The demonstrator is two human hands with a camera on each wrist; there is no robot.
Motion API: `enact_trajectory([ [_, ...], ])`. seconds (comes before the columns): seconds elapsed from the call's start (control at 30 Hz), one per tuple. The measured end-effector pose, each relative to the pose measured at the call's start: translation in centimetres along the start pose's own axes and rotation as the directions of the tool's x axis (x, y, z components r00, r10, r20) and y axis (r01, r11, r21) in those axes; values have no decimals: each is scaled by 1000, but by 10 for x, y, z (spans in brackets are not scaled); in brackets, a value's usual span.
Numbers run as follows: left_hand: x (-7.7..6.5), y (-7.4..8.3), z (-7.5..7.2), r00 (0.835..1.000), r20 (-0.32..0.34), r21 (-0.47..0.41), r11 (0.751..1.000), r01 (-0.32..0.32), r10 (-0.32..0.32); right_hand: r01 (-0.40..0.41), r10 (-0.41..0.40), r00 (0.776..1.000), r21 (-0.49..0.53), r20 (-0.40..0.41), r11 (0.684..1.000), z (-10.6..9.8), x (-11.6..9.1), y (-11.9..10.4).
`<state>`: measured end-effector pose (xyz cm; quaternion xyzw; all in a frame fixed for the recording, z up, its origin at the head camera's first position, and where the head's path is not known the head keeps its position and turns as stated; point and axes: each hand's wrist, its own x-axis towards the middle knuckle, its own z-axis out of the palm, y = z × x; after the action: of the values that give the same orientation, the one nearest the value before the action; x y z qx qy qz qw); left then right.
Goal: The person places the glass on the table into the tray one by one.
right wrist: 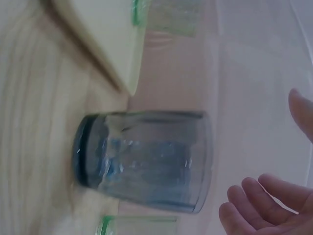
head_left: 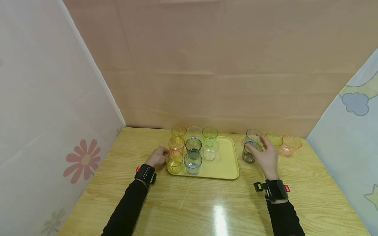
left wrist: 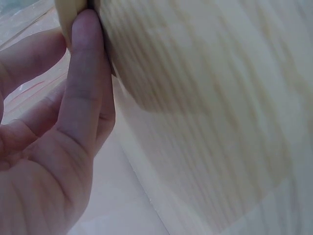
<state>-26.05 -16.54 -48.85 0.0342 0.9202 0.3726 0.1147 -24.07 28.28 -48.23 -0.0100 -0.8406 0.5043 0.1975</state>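
Observation:
My left hand is at the left rim of a yellow tray, and the left wrist view shows its thumb and fingers pinching the tray edge. Several clear tinted cups stand on the tray, among them a yellow cup beside that hand and a blue cup. To the right of the tray, my right hand hovers by a dark grey cup. In the right wrist view its fingers are spread apart from a glassy grey-blue cup upright on the table.
Behind the grey cup stands a bluish cup. Further right are a yellow-green cup and a pink-orange cup. A brown paper backdrop rises along the table's rear edge, with pale patterned panels at both sides.

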Motion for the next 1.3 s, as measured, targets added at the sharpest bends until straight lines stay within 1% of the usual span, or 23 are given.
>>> enact_trajectory([
  [0.07,0,0,-1,1000,-6,9,1000,-5,5,-15,16,1000,-33,14,999,-6,-6,-22],
  [0.13,0,0,-1,1000,-11,14,1000,-10,10,-29,31,999,-76,26,997,-10,-9,-31],
  [0.2,0,0,-1,1000,-9,10,1000,-9,9,-56,62,997,-107,52,993,-12,-10,-34],
  [0.27,0,0,-1,1000,-2,6,1000,-2,2,-80,90,993,-126,78,989,-13,-11,-34],
  [0.4,0,0,-1,1000,3,-6,1000,8,-7,-97,121,983,-169,137,981,-15,-10,-25],
  [0.53,1,0,-1,1000,2,-11,1000,2,-2,-116,155,971,-208,182,971,-14,-8,-17],
  [0.67,1,0,-1,1000,6,-26,1000,10,-10,-150,200,958,-238,206,960,-12,-6,-14],
  [0.83,1,1,0,1000,10,-45,999,16,-16,-145,205,954,-263,217,954,-9,-6,-10],
  [0.9,1,1,0,1000,10,-45,999,17,-16,-155,216,951,-263,222,952,-8,-6,-7],
  [1.13,1,0,1,1000,6,-65,997,30,-29,-258,304,922,-205,241,944,-7,-7,-4],
  [1.3,2,0,2,999,4,-74,997,32,-32,-281,306,920,-133,245,950,-6,-7,-2],
])
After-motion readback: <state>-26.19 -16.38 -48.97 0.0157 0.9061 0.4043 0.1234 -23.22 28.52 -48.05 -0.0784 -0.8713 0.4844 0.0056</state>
